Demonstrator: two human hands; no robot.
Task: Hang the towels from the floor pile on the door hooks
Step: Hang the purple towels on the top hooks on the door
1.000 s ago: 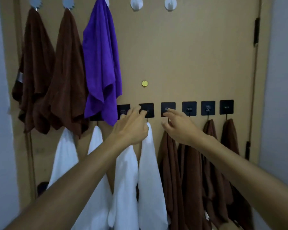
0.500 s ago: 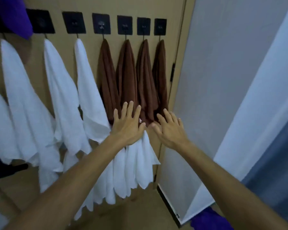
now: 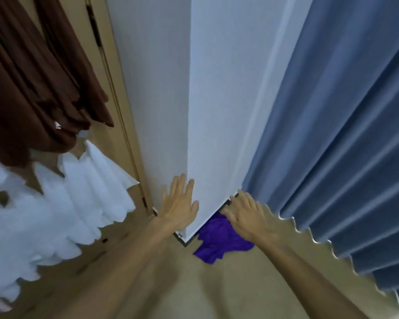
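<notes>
Towels, brown [image 3: 32, 72] and white [image 3: 83, 194], already hung against the door; one purple towel [image 3: 219, 240] lay on the floor by the wall corner. Left hand [image 3: 179, 204] and right hand [image 3: 248, 216] reached down, fingers spread, holding nothing.

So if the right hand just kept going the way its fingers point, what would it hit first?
Probably the purple towel on the floor, just under the right hand, or the white wall base beyond; depth is unclear.

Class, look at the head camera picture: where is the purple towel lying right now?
The purple towel lies crumpled on the floor at lower centre, at the foot of the white wall corner, left of the blue curtain and just beneath the right hand.
</notes>
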